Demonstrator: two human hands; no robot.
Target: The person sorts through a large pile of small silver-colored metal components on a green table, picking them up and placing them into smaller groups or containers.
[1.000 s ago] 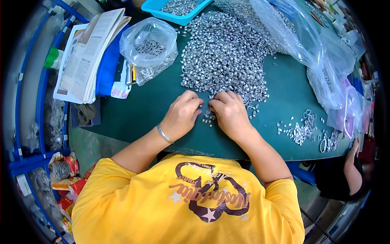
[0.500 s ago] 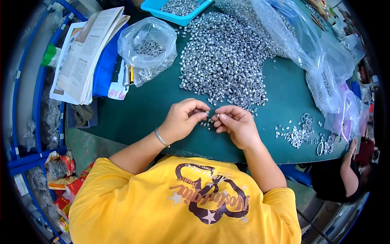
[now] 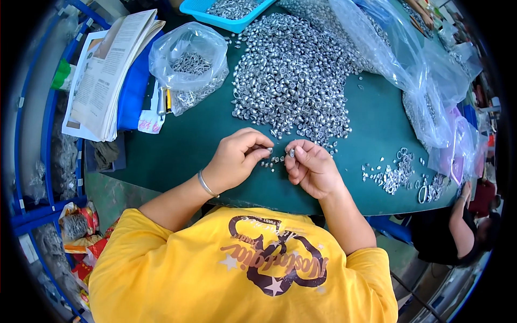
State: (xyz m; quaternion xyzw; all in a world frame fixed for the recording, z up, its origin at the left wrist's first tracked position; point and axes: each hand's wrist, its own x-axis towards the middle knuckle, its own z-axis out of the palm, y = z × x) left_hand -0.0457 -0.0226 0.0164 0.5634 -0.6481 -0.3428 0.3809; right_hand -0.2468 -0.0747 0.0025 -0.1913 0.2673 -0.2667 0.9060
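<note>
My left hand (image 3: 237, 157), with a bangle at its wrist, pinches a small silvery metal piece (image 3: 270, 150) between thumb and fingertips. Just to its right, my right hand (image 3: 314, 171) grips another small silvery metal piece (image 3: 292, 153) between thumb and forefinger, its other fingers curled. The hands are slightly apart above the green tabletop (image 3: 177, 153). A few loose metal pieces (image 3: 267, 163) lie between and below them. Directly beyond spreads a large heap of small, shiny, hollow cup-shaped metal pieces (image 3: 293, 81). Fine detail of the held pieces is too small to make out.
A clear bag (image 3: 188, 70) of metal rings and a blue basket (image 3: 237, 24) stand at the back left, beside papers (image 3: 105, 75). Large plastic bags (image 3: 425, 102) lie right. Small rings and flakes (image 3: 396, 175) are scattered front right. Another person's arm (image 3: 462, 229) shows far right.
My hands have drawn a little farther apart. The right hand has turned so that the piece in its fingertips shows more plainly. The whole view has shifted slightly.
</note>
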